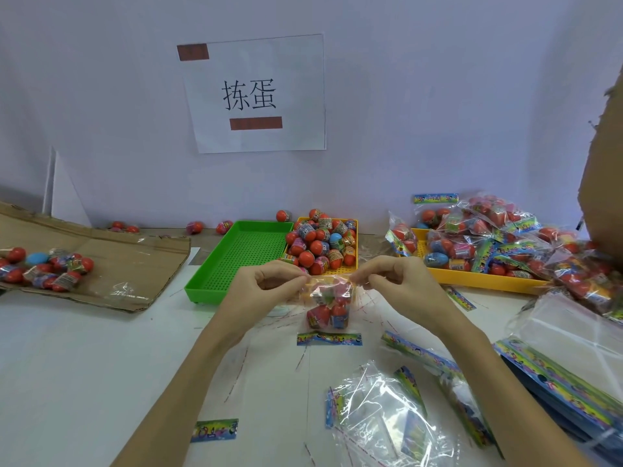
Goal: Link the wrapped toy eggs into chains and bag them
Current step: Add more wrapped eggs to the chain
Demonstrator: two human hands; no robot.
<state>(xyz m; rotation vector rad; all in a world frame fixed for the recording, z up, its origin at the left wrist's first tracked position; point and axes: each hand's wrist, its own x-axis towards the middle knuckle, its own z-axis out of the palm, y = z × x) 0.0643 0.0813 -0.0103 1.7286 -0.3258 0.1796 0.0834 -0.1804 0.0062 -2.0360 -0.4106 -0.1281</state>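
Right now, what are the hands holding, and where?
Both hold one clear bag of eggs by its top edge: left hand pinches the left corner, right hand the right.

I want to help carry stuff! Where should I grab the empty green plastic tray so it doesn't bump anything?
Hold the empty green plastic tray by its near-left corner and long left rim, coming from the left front. That side faces bare table, while its right edge sits tight against the yellow plastic tray heaped with wrapped toy eggs. The raised rim gives fingers something to hook. Use both hands, probably.
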